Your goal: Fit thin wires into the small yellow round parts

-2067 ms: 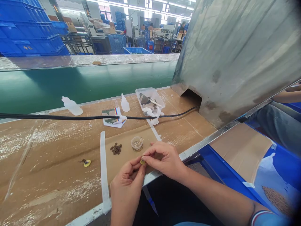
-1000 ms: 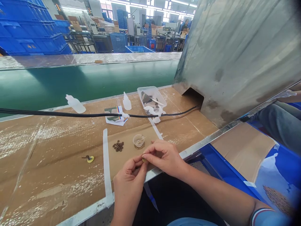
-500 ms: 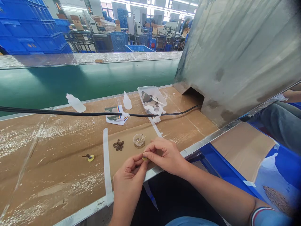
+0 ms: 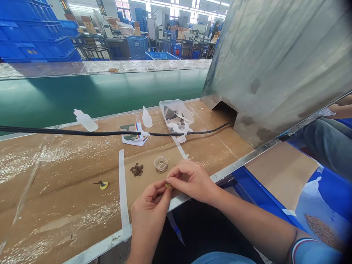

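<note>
My left hand (image 4: 152, 201) pinches a small yellow piece (image 4: 168, 185) just above the bench's front edge. My right hand (image 4: 189, 179) is closed at the same piece, thumb and forefinger pressed together on its upper side. Fingers cover most of it, so its exact kind stays hidden. Behind my hands stands a small clear cup (image 4: 161, 163) with a thin stick leaning in it. Left of the cup lies a pile of small brown discs (image 4: 136, 169). Farther left, another yellow round piece (image 4: 103, 185) with dark bits beside it rests on the brown bench covering (image 4: 77, 205).
A black cable (image 4: 110, 132) crosses over the bench. Behind it are two white squeeze bottles (image 4: 85, 120), a patterned card (image 4: 134, 135) and a clear plastic tray (image 4: 176, 106). A metal panel (image 4: 275, 73) rises at right. Another person's arm (image 4: 341, 109) shows beyond it.
The view has shifted slightly, moving the scene a little left. Both hands keep their grip at the yellow piece, with only a tiny change in the fingers.
</note>
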{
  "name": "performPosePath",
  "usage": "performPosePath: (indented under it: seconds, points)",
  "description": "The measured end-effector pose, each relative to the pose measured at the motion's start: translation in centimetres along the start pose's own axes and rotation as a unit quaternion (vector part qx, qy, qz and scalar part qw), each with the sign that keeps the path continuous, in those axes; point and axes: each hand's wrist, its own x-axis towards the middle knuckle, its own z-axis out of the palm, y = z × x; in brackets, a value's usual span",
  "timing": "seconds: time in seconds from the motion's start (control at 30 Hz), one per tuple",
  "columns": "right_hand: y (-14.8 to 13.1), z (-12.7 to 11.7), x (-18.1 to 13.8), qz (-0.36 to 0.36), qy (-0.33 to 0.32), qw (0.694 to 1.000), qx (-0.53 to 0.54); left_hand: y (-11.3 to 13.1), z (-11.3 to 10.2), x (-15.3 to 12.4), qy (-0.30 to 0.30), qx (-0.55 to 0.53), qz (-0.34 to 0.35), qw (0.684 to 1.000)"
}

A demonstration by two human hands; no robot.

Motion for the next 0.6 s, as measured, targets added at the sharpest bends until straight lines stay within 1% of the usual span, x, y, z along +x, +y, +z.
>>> performPosePath:
  seconds: [0.2,0.4,0.6]
  points:
    - [-0.13,0.07,-0.1,-0.004,0.004,1.0,-0.004,-0.05,-0.1,0.04,-0.009,0.001,0.005,1.0]
    - [-0.13,0.17,-0.15,-0.019,0.002,1.0,-0.012,0.11,-0.11,-0.05,-0.001,0.027,0.009,1.0]
    - [0.29,0.32,-0.41,-0.021,-0.006,1.0,-0.014,0.28,-0.1,-0.04,0.0,0.03,0.006,1.0]
